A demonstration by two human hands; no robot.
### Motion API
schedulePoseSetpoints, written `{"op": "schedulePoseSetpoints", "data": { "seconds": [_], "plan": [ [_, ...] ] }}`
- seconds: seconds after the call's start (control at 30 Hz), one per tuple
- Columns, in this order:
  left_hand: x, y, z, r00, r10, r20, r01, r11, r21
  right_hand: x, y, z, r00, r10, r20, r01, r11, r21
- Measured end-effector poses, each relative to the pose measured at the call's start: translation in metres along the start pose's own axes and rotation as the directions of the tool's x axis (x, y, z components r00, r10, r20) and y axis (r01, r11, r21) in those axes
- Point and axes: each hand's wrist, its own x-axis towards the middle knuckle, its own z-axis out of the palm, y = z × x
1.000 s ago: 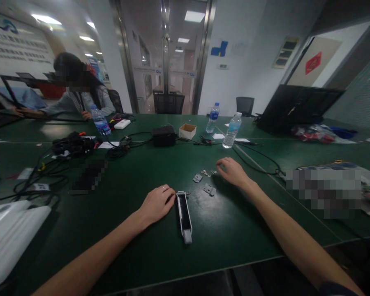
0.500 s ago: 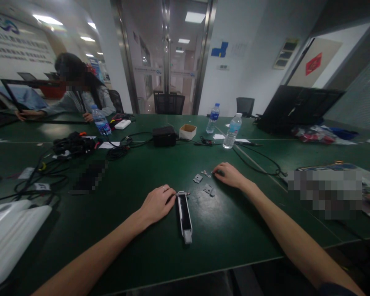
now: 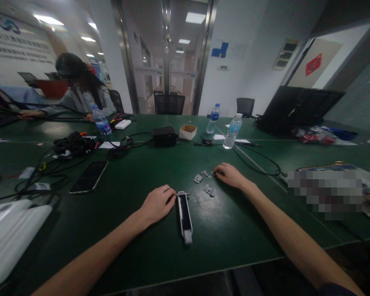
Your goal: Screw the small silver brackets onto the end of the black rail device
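Observation:
A long black and white device (image 3: 184, 216) lies on the green table (image 3: 228, 230) in front of me. My left hand (image 3: 158, 202) rests beside its far end, fingers curled and touching it. Two small metal plates (image 3: 197, 178) (image 3: 209, 190) and several tiny washers or screws (image 3: 206, 174) lie just beyond. My right hand (image 3: 230, 175) lies on the table at those small parts, fingertips pinched together at them; what they hold, if anything, is too small to see.
A phone (image 3: 89, 176) lies to the left among black cables (image 3: 43, 168). Farther back stand a black box (image 3: 164, 136), a small cardboard box (image 3: 188, 131) and water bottles (image 3: 232, 130). A white device (image 3: 9, 234) sits at left. A person (image 3: 80, 92) sits at far left.
My right hand has drawn back left and lowered its fingertips onto the small parts. My left hand has stayed put.

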Motion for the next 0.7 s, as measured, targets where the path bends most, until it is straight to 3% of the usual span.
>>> {"op": "schedulePoseSetpoints", "data": {
  "seconds": [0.2, 0.33, 0.43, 0.5, 0.57, 0.63, 0.7],
  "plan": [
    [-0.001, 0.001, -0.002, 0.999, -0.026, 0.029, 0.026, 1.0, -0.017, 0.001, -0.006, -0.004, 0.989, 0.137, 0.061, -0.138, 0.99, 0.016],
    [-0.002, -0.001, -0.002, 0.999, -0.05, 0.009, 0.05, 0.998, -0.04, -0.001, -0.01, -0.007, 0.988, 0.144, 0.055, -0.147, 0.988, 0.047],
    [0.0, 0.004, -0.008, 0.994, -0.089, -0.06, 0.082, 0.991, -0.11, -0.003, -0.015, -0.009, 0.995, 0.101, -0.013, -0.1, 0.992, 0.071],
    [-0.002, 0.015, -0.019, 0.988, -0.075, -0.135, 0.046, 0.978, -0.204, -0.004, -0.02, -0.009, 0.995, 0.054, -0.086, -0.047, 0.996, 0.079],
    [-0.012, 0.033, -0.034, 0.978, 0.0, -0.209, -0.077, 0.93, -0.361, -0.005, -0.026, -0.01, 0.989, 0.014, -0.146, -0.003, 0.997, 0.077],
    [-0.034, 0.055, -0.048, 0.96, 0.082, -0.267, -0.217, 0.82, -0.529, -0.006, -0.033, -0.01, 0.983, -0.013, -0.184, 0.027, 0.997, 0.073],
    [-0.071, 0.075, -0.058, 0.969, 0.09, -0.229, -0.206, 0.806, -0.555, -0.008, -0.04, -0.011, 0.978, -0.032, -0.205, 0.047, 0.997, 0.064]
  ]
}}
